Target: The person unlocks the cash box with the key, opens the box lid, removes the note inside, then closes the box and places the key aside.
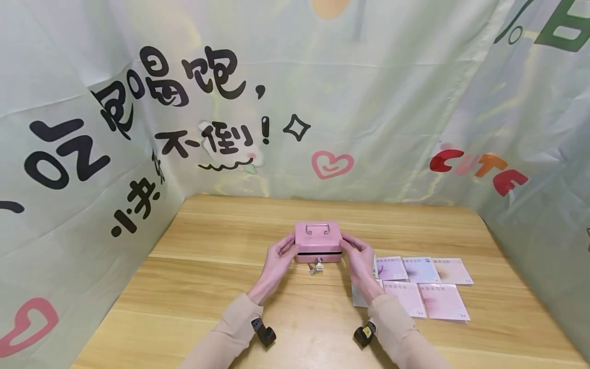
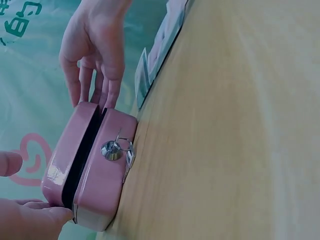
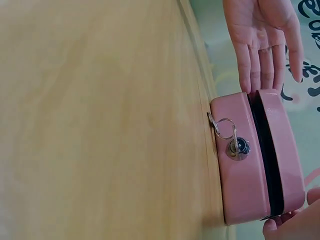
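Observation:
A small pink metal cash box (image 1: 318,241) with a wire handle on top stands on the wooden table. Its lid (image 2: 70,145) is slightly raised, leaving a dark gap all along the front. In the front lock (image 3: 238,149) sits a key, with another key (image 1: 313,271) hanging from its ring. My left hand (image 1: 278,259) touches the box's left end, its straight fingertips at the lid's edge. At the right end, my right hand (image 1: 360,259) touches the box likewise, fingers extended. Both thumbs stay apart from the fingers. The box's inside is hidden.
Several pastel printed paper notes (image 1: 444,302) lie in two rows on the right of the table (image 1: 207,307), partly behind my right forearm. Printed cloth walls (image 1: 392,102) enclose the back and both sides. Each wrist carries a small black camera (image 1: 264,333).

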Tool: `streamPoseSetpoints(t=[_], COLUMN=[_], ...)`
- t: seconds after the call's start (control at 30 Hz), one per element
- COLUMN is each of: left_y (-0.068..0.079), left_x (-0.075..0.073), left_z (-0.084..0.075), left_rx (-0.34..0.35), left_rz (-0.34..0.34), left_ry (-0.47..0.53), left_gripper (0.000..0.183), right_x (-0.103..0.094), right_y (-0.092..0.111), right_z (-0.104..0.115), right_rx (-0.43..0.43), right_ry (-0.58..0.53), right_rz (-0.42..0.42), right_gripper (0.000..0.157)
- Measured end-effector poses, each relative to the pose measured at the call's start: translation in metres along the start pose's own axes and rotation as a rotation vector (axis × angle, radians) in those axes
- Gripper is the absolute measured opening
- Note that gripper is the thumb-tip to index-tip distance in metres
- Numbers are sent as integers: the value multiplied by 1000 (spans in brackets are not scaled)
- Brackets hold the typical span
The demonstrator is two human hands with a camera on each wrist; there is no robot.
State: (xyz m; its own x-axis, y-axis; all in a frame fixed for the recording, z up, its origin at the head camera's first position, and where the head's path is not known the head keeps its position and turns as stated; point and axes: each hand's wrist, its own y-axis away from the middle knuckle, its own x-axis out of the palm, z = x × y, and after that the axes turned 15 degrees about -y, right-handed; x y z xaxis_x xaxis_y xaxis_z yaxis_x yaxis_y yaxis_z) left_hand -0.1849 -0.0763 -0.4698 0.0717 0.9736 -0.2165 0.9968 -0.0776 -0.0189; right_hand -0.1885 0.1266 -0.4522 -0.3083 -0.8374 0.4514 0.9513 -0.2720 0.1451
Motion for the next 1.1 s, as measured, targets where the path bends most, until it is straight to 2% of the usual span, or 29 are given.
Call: streamPoseSetpoints(t=[0.33, 0.57, 0.8, 0.93, 1.1], left_y=[3, 6, 9, 8, 2], left_x=[2, 4, -2, -9, -20], left_z=[4, 5, 6, 7, 8], left_rx=[-21, -34, -33, -33, 24], left_rz=[20, 4, -25, -27, 40], left_ry=[41, 75, 52, 0, -37], left_gripper=[60, 58, 59, 66, 88], right_x=[-4, -6, -3, 2, 10], right_y=[-1, -2, 0, 4, 8], right_z=[-3, -1, -4, -8, -14], right_rx=[44, 97, 81, 81, 107], right_ry=[-7, 2, -6, -25, -21], right_rz=[6, 11, 24, 54, 92], right_gripper=[45, 49, 48, 49, 48])
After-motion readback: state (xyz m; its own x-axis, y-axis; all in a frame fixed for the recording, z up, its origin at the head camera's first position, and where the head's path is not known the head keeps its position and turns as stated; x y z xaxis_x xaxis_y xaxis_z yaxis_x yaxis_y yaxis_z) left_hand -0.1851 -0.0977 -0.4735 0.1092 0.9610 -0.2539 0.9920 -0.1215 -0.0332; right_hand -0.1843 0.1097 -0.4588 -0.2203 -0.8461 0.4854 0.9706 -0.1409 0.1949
